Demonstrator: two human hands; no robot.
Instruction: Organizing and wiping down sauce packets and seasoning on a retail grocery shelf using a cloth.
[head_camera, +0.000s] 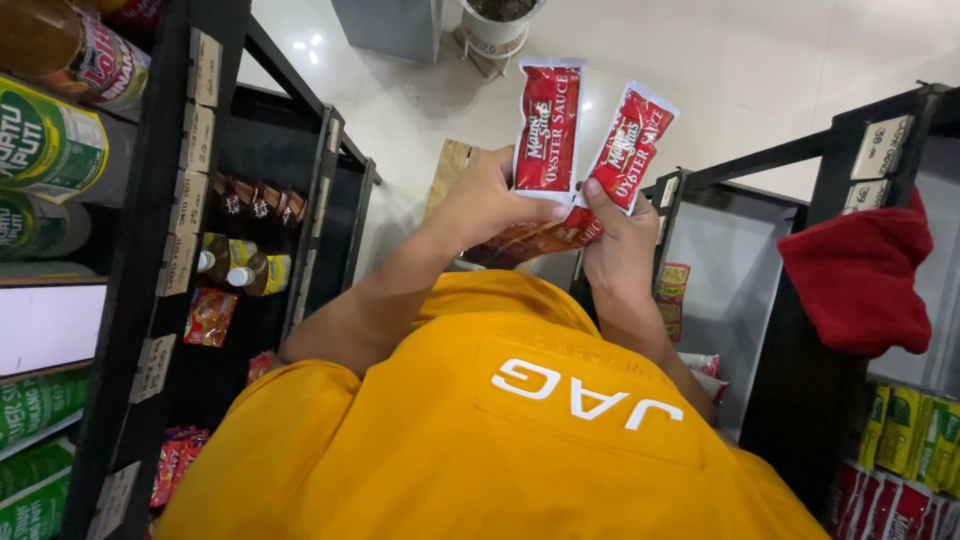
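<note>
head view, hands (560, 225) fanning sauce sachets (590, 140), shelves (180, 250) flanking

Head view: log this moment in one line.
left hand: holds red sachet | right hand: holds second red sachet | black shelves either side

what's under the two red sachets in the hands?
Beneath the two upright red sachets, a fanned stack of more red sachets lies between left hand and right hand. Fingers cover part; count unclear.
</note>
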